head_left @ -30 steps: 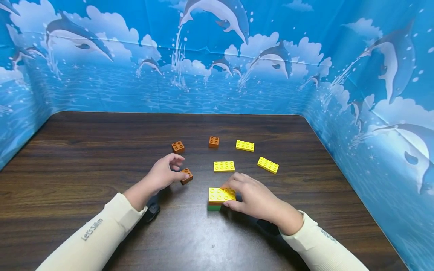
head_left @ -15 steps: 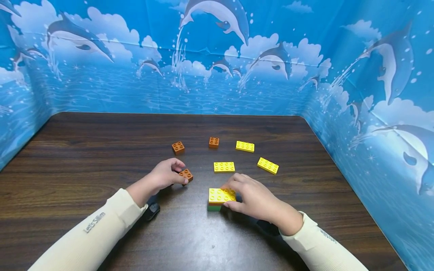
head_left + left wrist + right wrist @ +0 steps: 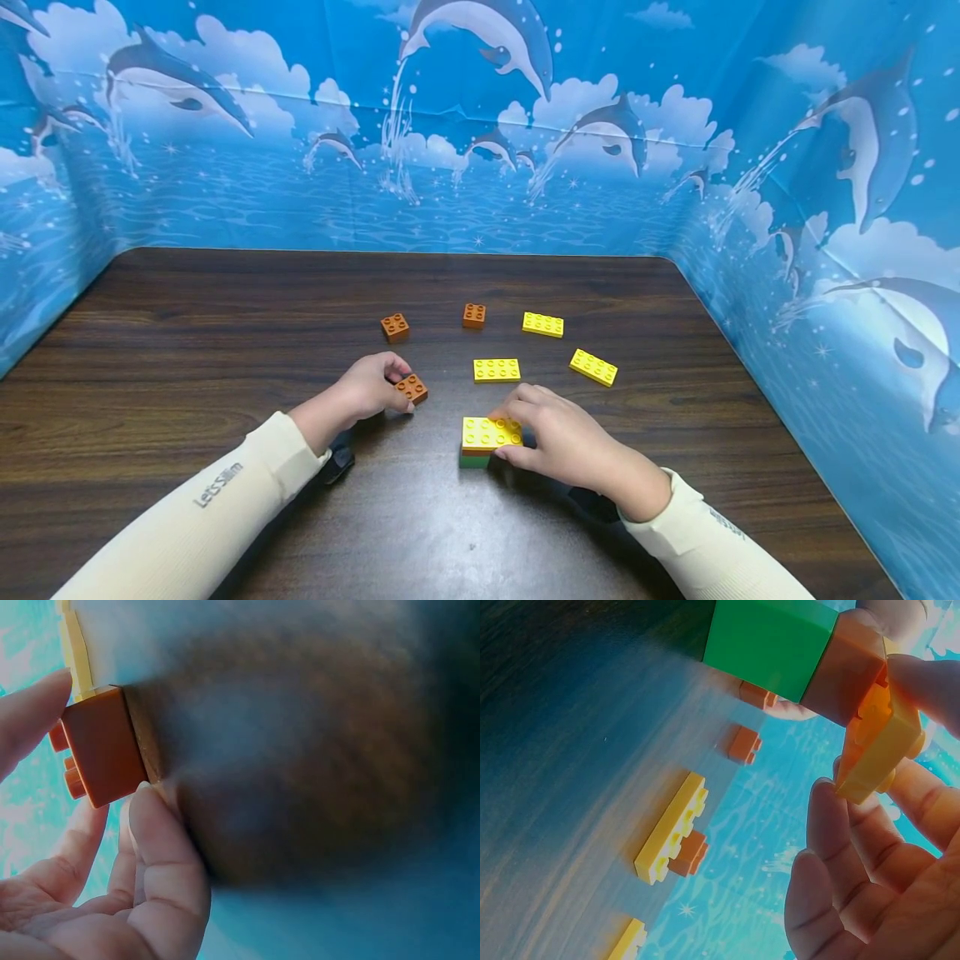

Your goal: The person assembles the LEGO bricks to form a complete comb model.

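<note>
My left hand point(image 3: 366, 388) pinches an orange two-by-two brick point(image 3: 413, 387) by its sides, thumb on the near side and fingers on the far side. In the left wrist view the brick's smooth side point(image 3: 105, 750) faces the camera, between thumb and fingertips. To the right stands a small stack: a green brick point(image 3: 771, 649) at the bottom, an orange brick point(image 3: 844, 667) on it, and a yellow two-by-four brick point(image 3: 480, 431) on top that juts out to the right. My right hand point(image 3: 558, 437) grips the yellow brick's overhanging end, partly covering it.
Two more orange bricks point(image 3: 395, 327) point(image 3: 473, 315) sit farther back on the dark wooden table point(image 3: 187, 333). Three flat yellow bricks point(image 3: 496, 370) point(image 3: 543, 324) point(image 3: 593, 367) lie beyond the stack and to its right. A dolphin-print curtain point(image 3: 300, 192) borders the table.
My left thumb has come down from over the orange brick to its near side, and the left fingers have closed in around it. The right hand and the stack have stayed put.
</note>
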`<state>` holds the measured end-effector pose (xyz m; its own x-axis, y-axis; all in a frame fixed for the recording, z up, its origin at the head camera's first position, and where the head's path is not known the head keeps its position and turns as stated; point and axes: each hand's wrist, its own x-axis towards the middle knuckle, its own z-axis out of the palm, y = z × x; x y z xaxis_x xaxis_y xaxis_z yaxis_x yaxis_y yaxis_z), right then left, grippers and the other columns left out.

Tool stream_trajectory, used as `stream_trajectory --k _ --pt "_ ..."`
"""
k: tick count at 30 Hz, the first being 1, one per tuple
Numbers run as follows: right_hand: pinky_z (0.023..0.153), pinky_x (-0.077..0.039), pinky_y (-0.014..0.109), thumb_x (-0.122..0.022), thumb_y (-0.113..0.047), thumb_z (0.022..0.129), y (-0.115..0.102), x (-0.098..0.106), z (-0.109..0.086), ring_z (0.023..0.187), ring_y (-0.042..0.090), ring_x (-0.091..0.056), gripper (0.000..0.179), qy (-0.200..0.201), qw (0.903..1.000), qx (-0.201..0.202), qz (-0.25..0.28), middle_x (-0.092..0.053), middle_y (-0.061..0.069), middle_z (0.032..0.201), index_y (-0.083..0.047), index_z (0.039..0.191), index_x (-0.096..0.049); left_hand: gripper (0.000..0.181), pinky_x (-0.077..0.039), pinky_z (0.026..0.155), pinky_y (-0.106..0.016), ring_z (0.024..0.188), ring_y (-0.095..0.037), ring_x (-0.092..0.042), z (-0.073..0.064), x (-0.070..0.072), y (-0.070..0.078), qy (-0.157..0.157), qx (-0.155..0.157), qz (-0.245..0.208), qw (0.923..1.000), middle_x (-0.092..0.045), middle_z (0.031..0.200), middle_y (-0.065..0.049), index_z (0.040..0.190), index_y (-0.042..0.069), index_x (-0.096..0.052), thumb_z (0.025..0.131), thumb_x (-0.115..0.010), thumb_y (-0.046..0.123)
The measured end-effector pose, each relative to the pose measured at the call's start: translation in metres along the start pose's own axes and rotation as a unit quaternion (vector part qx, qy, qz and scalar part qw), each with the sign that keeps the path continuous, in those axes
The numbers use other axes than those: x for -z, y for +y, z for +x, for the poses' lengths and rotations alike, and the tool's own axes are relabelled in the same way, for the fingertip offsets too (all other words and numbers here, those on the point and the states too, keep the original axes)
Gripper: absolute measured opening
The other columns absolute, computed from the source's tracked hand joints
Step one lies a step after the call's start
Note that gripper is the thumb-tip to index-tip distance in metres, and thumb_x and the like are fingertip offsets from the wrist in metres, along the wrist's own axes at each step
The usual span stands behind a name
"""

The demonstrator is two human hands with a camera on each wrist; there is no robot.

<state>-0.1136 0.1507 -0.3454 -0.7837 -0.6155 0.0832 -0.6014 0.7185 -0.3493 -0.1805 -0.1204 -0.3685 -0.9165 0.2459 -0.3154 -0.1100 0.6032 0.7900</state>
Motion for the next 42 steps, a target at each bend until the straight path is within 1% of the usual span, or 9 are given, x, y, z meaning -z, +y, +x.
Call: stream_trajectory --k 4,7,8,11,16,24,30,36,42 --pt "0.076 -0.046 0.029 -0.077 -0.028 0.082 0.0001 -0.0003 0.0002 0.088 0.008 -0.051 0.035 0.000 1.0000 0.000 -0.002 -0.059 -0.007 0.102 -0.016 0.114 -0.069 0.048 -0.046 0.076 -0.034 0.094 -0.028 -0.051 -0.0013 -0.0001 0.0013 0.006 0.004 0.006 1.0000 -0.052 0.107 -0.018 0.114 -0.006 -0.055 0.072 -0.079 -0.001" --pt "0.076 -0.046 0.029 -0.077 -0.028 0.082 0.0001 -0.0005 0.0002 0.088 0.008 -0.051 0.035 0.000 1.0000 0.000 -0.003 -0.059 -0.007 0.102 -0.017 0.114 -0.069 0.046 -0.046 0.074 -0.033 0.091 -0.028 -0.052 -0.0010 0.0008 -0.0002 0.007 0.000 0.009 0.9999 -0.053 0.103 -0.018 0.110 -0.006 -0.056 0.072 -0.080 0.000" --pt "0.076 -0.046 0.029 -0.077 -0.028 0.082 0.0001 -0.0006 0.0001 0.087 0.008 -0.051 0.035 0.000 1.0000 -0.001 -0.003 -0.059 -0.007 0.101 -0.017 0.114 -0.069 0.044 -0.046 0.071 -0.031 0.089 -0.027 -0.052 -0.0009 0.0010 -0.0011 0.008 -0.007 0.011 0.9999 -0.053 0.101 -0.017 0.108 -0.006 -0.056 0.071 -0.080 0.000" --pt "0.076 -0.046 0.030 -0.077 -0.029 0.082 0.0001 -0.0007 0.0001 0.087 0.008 -0.051 0.035 0.000 1.0000 -0.003 -0.002 -0.059 -0.007 0.102 -0.017 0.114 -0.069 0.041 -0.046 0.069 -0.031 0.087 -0.027 -0.052 0.0000 0.0013 -0.0025 0.007 -0.015 0.017 0.9997 -0.052 0.099 -0.017 0.107 -0.006 -0.056 0.073 -0.078 0.001" --pt "0.076 -0.046 0.029 -0.077 -0.028 0.082 0.0001 -0.0008 0.0000 0.086 0.008 -0.051 0.035 0.001 1.0000 -0.002 -0.002 -0.059 -0.007 0.101 -0.016 0.113 -0.069 0.036 -0.046 0.071 -0.033 0.089 -0.027 -0.051 0.0016 -0.0008 -0.0021 0.012 -0.011 0.024 0.9996 -0.052 0.101 -0.017 0.110 -0.006 -0.057 0.077 -0.071 -0.002" --pt "0.076 -0.046 0.029 -0.077 -0.028 0.082 -0.0001 -0.0005 0.0000 0.086 0.008 -0.051 0.035 0.002 1.0000 -0.002 -0.002 -0.059 -0.007 0.101 -0.016 0.114 -0.069 0.033 -0.047 0.074 -0.036 0.090 -0.027 -0.052 0.0044 -0.0035 -0.0025 0.015 -0.018 0.050 0.9985 -0.054 0.104 -0.017 0.111 -0.005 -0.057 0.080 -0.067 -0.003" --pt "0.075 -0.046 0.029 -0.077 -0.028 0.082 -0.0009 -0.0007 -0.0001 0.087 0.008 -0.051 0.035 -0.002 1.0000 -0.005 -0.002 -0.059 -0.007 0.102 -0.016 0.114 -0.069 0.036 -0.047 0.075 -0.037 0.094 -0.028 -0.051 0.0037 -0.0020 -0.0013 0.024 -0.018 0.038 0.9988 -0.053 0.109 -0.018 0.117 -0.004 -0.055 0.082 -0.064 0.001" --pt "0.075 -0.046 0.029 -0.077 -0.028 0.082 -0.0017 -0.0007 -0.0002 0.086 0.008 -0.050 0.035 -0.002 1.0000 -0.006 -0.002 -0.059 -0.006 0.101 -0.015 0.114 -0.069 0.037 -0.046 0.077 -0.038 0.096 -0.027 -0.050 0.0004 -0.0033 0.0002 0.031 -0.043 0.014 0.9985 -0.053 0.114 -0.018 0.118 -0.003 -0.054 0.082 -0.062 0.002" --pt "0.075 -0.046 0.029 -0.076 -0.029 0.082 -0.0016 0.0000 0.0000 0.085 0.008 -0.050 0.035 -0.002 1.0000 -0.004 -0.004 -0.058 -0.006 0.101 -0.016 0.114 -0.069 0.039 -0.045 0.064 -0.033 0.082 -0.022 -0.052 -0.0052 -0.0041 0.0059 0.033 -0.052 -0.033 0.9975 -0.055 0.115 -0.018 0.122 -0.004 -0.052 0.084 -0.060 -0.002"
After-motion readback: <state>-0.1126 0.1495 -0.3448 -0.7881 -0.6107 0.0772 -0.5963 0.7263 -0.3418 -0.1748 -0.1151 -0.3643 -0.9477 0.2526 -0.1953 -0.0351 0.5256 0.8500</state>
